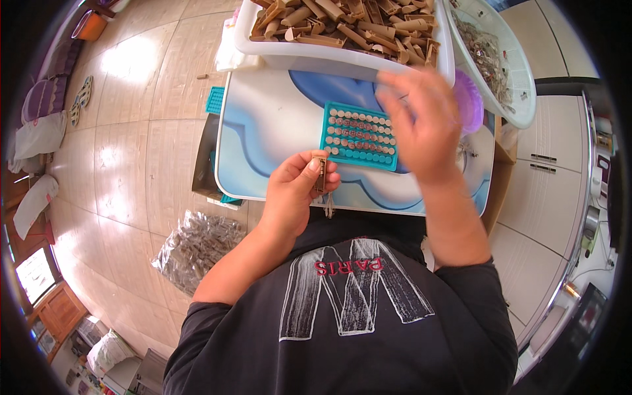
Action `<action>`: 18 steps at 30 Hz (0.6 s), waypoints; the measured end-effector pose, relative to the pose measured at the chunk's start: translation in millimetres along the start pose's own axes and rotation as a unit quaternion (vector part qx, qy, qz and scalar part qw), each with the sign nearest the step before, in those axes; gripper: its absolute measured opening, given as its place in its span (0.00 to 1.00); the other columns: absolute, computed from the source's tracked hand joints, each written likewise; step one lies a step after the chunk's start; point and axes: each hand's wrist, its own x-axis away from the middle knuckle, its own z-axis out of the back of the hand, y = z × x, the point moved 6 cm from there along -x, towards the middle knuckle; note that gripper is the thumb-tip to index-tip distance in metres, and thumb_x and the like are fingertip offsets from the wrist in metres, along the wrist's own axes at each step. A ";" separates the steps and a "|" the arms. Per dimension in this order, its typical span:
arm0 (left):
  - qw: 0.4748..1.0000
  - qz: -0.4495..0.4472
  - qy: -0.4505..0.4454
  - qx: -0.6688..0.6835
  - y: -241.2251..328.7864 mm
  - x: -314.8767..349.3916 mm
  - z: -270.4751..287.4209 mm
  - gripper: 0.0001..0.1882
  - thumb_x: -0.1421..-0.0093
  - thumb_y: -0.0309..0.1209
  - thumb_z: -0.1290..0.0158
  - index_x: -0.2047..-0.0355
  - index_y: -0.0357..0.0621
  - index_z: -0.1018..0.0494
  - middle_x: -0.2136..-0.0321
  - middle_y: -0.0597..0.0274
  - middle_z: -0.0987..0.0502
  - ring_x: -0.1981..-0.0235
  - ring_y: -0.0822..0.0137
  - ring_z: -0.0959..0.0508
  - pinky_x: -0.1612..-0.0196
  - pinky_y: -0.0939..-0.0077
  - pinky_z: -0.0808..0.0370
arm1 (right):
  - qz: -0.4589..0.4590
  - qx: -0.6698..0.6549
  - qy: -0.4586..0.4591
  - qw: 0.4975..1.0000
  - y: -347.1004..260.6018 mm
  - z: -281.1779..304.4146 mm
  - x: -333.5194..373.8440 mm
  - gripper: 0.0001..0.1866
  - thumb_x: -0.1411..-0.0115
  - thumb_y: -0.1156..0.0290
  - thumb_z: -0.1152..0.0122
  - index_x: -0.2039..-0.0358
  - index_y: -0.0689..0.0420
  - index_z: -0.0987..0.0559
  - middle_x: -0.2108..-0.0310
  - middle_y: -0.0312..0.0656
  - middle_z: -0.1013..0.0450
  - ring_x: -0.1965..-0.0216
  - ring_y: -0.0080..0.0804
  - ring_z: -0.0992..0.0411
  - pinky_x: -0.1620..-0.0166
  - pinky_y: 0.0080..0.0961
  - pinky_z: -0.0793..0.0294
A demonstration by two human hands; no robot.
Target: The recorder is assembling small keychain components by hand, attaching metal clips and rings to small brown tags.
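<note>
My left hand [289, 183] is closed near the table's front edge, thumb on top of a small, narrow brown strip-like piece [321, 176] held upright. Just beyond it lies a teal tray [363, 162] with rows of small round, pale and silvery pieces; several slots along its near row hold none. My right hand [424, 125] is raised over the tray's right end, below the white bin. It is smeared by motion, so I cannot tell whether its fingers hold anything.
A white bin [349, 52] of curved brown pieces [375, 29] stands at the table's far side. Right of it are a pale basket [523, 85] of small parts and a purple bowl [469, 102]. A clear bag [197, 247] of brown pieces lies on the floor at left.
</note>
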 end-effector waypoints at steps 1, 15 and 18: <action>1.000 0.002 -0.012 0.002 -0.3 -0.6 -2.5 0.11 0.37 0.30 0.54 0.58 0.37 0.31 0.66 0.58 0.25 0.67 0.67 0.23 0.60 0.73 0.24 | 0.005 0.046 0.003 0.999 7.9 5.0 -16.5 0.13 0.55 0.80 0.36 0.66 0.60 0.25 0.71 0.41 0.27 0.69 0.34 0.29 0.66 0.28 0.30; 1.000 0.002 -0.007 0.000 7.9 5.6 -14.7 0.12 0.37 0.30 0.54 0.56 0.36 0.32 0.64 0.55 0.24 0.63 0.65 0.22 0.56 0.70 0.24 | -0.415 -0.278 -0.107 0.860 105.3 -24.6 -34.3 0.16 0.40 0.75 0.51 0.51 0.49 0.26 0.67 0.43 0.24 0.68 0.41 0.26 0.62 0.32 0.27; 1.000 0.008 -0.022 0.001 8.2 4.8 -20.0 0.12 0.37 0.31 0.55 0.56 0.37 0.32 0.63 0.54 0.24 0.62 0.65 0.22 0.56 0.70 0.24 | -0.336 -0.426 0.065 0.838 98.1 -5.5 -22.7 0.11 0.44 0.76 0.41 0.63 0.65 0.30 0.67 0.45 0.26 0.67 0.29 0.26 0.60 0.23 0.25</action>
